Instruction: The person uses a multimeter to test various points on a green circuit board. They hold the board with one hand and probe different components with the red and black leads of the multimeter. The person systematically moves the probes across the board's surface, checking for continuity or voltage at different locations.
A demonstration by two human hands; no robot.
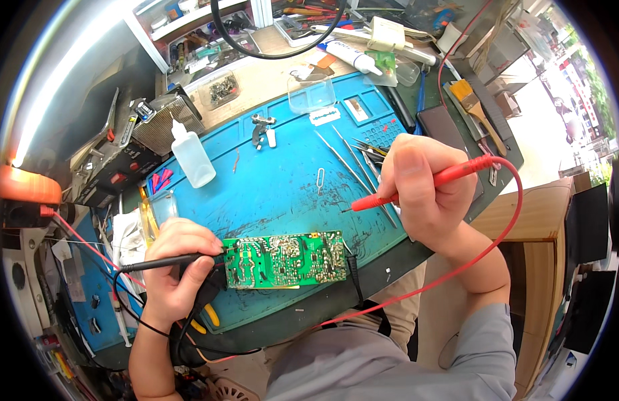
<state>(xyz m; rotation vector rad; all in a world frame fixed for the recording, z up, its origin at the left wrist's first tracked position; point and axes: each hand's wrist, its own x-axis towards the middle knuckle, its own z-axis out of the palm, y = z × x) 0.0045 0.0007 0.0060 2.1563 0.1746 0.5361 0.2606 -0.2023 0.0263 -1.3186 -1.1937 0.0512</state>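
A green circuit board (286,259) lies at the near edge of the blue work mat (256,200), its solder side facing up. At the board's left end my left hand (179,264) is closed round a black test probe (164,261), whose tip reaches the board's left edge. My right hand (426,187) pinches a red test probe (456,172) and hangs over the mat, right of and beyond the board. That probe's tip points left and is apart from the board. A red lead (450,277) loops from it down toward my lap.
A white squeeze bottle (192,160) stands at the mat's left. Tweezers (349,164) lie near my right hand. Yellow-handled pliers (206,319) sit beside my left wrist. An orange-cased meter (29,190) is at far left. A brush (480,113) lies at far right.
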